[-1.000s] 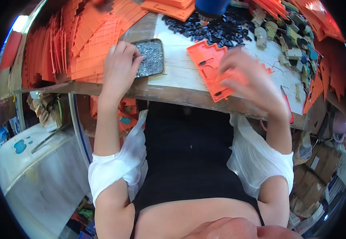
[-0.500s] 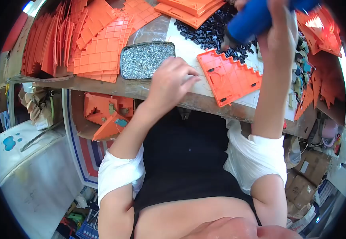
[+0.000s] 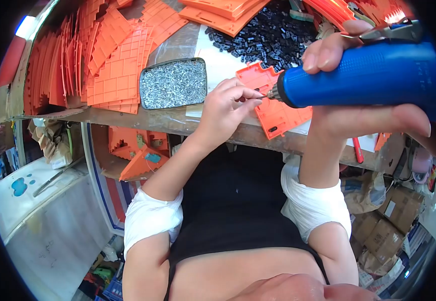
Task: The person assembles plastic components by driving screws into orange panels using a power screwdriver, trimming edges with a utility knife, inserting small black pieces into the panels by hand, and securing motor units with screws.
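My right hand (image 3: 361, 120) grips a blue power screwdriver (image 3: 363, 75), held level with its nose pointing left. A metal lever runs along the top of its body. At the thin bit (image 3: 264, 96), the thumb and forefinger of my left hand (image 3: 226, 108) are pinched together on a small screw, mostly hidden by the fingertips. Beneath the tool lies an orange plastic panel (image 3: 278, 118) with stepped edges and small black pieces set in it; the screwdriver covers part of it. Left of my left hand is a dark-rimmed tray (image 3: 141, 93) full of small silver screws.
Small black plastic parts (image 3: 263, 37) are heaped behind the panel. Orange panels (image 3: 120, 75) are stacked at the left, with more (image 3: 228, 15) at the back. A red-handled tool (image 3: 358, 150) lies by the table's front edge. Below, a box (image 3: 102, 168) holds orange pieces.
The screwdriver has come down and leftward from the upper right, turning level over the panel. My left hand has moved from beside the screw tray to the bit's tip. The view has shifted slightly.
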Tool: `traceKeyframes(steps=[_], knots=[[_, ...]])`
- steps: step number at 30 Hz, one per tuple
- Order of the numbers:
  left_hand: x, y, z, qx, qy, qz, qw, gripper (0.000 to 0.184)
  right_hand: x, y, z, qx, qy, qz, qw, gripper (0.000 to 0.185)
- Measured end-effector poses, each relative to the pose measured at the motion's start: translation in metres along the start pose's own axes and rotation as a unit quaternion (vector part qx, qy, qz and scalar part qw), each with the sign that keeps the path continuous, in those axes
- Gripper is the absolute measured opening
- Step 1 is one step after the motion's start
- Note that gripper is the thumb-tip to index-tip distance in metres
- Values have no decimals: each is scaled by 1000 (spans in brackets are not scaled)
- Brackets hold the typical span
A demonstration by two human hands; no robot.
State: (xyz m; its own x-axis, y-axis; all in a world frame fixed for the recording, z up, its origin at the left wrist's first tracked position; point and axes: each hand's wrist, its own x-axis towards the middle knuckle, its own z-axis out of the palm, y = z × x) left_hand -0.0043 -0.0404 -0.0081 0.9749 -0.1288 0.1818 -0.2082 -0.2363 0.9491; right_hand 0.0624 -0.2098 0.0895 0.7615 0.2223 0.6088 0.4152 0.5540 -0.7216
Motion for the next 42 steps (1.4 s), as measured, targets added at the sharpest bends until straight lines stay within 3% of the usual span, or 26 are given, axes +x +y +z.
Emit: traceKeyframes(steps=[4, 6, 7, 9, 15, 24, 26, 27, 30, 31, 32, 34, 36, 38, 40, 41, 42], knots=[[0, 3, -6, -65, 2, 20, 998, 18, -2, -4, 11, -3, -18, -3, 1000, 122], [2, 3, -16, 137, 38, 156, 977, 19, -9, -7, 29, 79, 91, -7, 993, 120], [2, 0, -16, 135, 40, 157, 977, 19, -11, -1, 26, 78, 89, -7, 993, 120], [1, -8, -16, 267, -4, 221, 938, 18, -12, 19, 14, -76, 116, -40, 990, 117], [5, -13, -17, 351, -15, 264, 898, 15, -17, 34, 6, -63, 116, -27, 991, 114], [9, -11, -16, 343, -31, 261, 902, 14, -23, 46, 9, 140, 117, 18, 983, 112], [10, -10, -17, 346, -37, 264, 899, 15, -12, 48, -3, 86, -15, 7, 996, 112], [11, -9, -17, 348, -43, 267, 898, 15, -1, 46, 1, 180, -47, -6, 983, 110], [11, -7, -21, 340, -71, 260, 901, 17, 12, 53, -22, 135, -131, -5, 982, 108], [12, -6, -25, 342, -67, 261, 900, 17, 10, 42, 1, 178, -45, -7, 983, 108], [10, -6, -28, 297, -69, 241, 921, 22, 13, 48, -24, 119, -158, 9, 980, 108], [7, -3, -40, 251, -68, 217, 941, 27, 9, 30, 12, 167, -41, -31, 985, 107], [5, 4, -66, 274, 11, 176, 945, 34, 13, 35, -8, 135, -87, -3, 987, 107], [6, 9, -87, 296, 21, 169, 940, 36, 15, 35, -19, 100, -140, 25, 985, 107], [1, 8, -104, 372, -1, 81, 925, 32, 15, 32, -5, 90, -104, 45, 990, 107], [-2, 2, -109, 391, -14, 69, 918, 25, 8, 27, 14, 165, 15, 26, 986, 108], [-2, -4, -110, 390, -11, 65, 919, 25, 7, 25, 14, 166, 12, 30, 986, 108]])
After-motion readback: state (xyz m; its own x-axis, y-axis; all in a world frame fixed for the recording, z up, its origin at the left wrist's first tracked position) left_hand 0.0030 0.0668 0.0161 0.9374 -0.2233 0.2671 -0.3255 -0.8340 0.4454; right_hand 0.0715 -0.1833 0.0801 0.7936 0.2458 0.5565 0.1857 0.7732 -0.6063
